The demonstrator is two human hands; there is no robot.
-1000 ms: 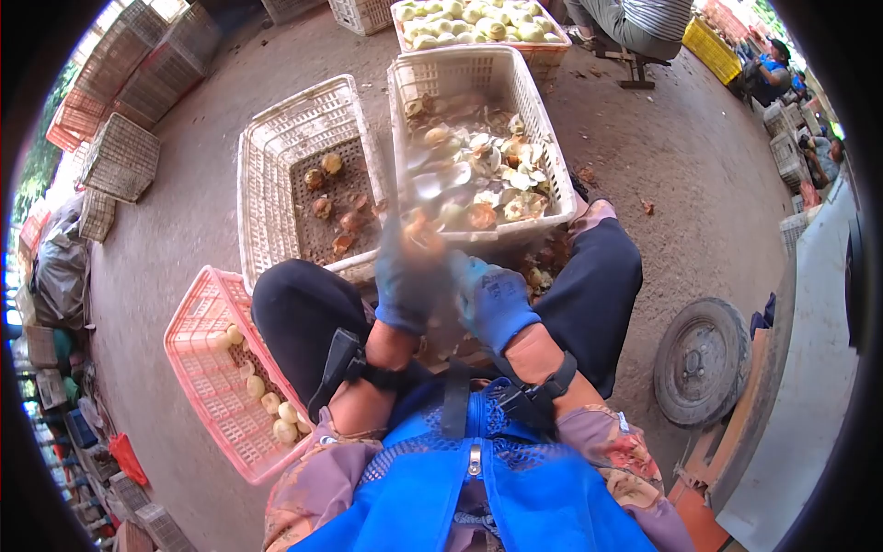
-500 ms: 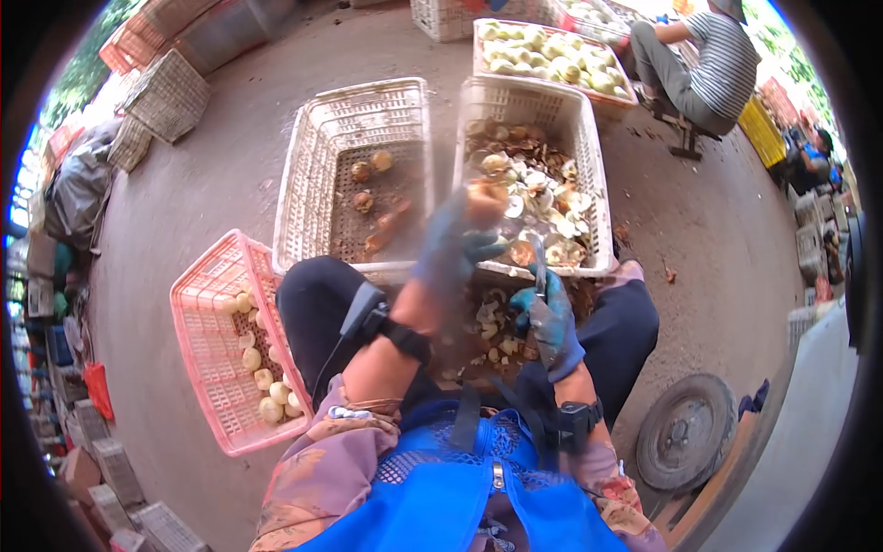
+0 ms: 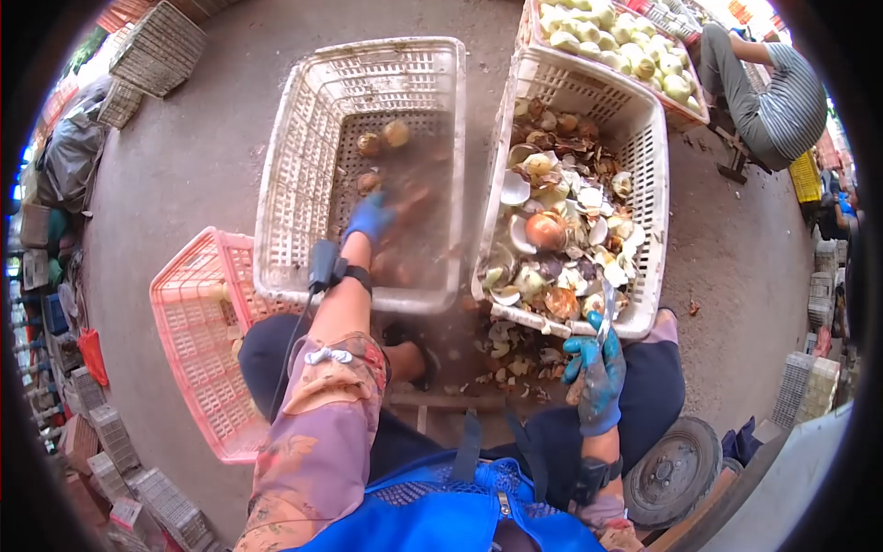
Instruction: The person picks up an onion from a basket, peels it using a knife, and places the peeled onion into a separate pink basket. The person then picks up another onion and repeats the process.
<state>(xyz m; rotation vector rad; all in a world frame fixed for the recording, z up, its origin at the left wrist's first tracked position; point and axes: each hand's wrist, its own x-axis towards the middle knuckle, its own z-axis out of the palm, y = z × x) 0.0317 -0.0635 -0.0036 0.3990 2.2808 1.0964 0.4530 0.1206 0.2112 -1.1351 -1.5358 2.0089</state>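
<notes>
Apparently at a pick-up step: left hand (image 3: 372,216), in a blue glove, is low inside a perforated plastic crate (image 3: 296,198), too blurred to tell whether its fingers are spread or have hold of anything. Three round onions (image 3: 395,133), dry brown skins, lie just beyond those fingers. A grasp there would call for fingers curved round a bulb. Right hand (image 3: 598,382), grimy glove, has its fingers wrapped on a metal knife (image 3: 607,308). Beyond them: a second crate (image 3: 649,175) of papery, curled peelings (image 3: 589,207), one smooth orange-skinned onion (image 3: 545,231) on top.
</notes>
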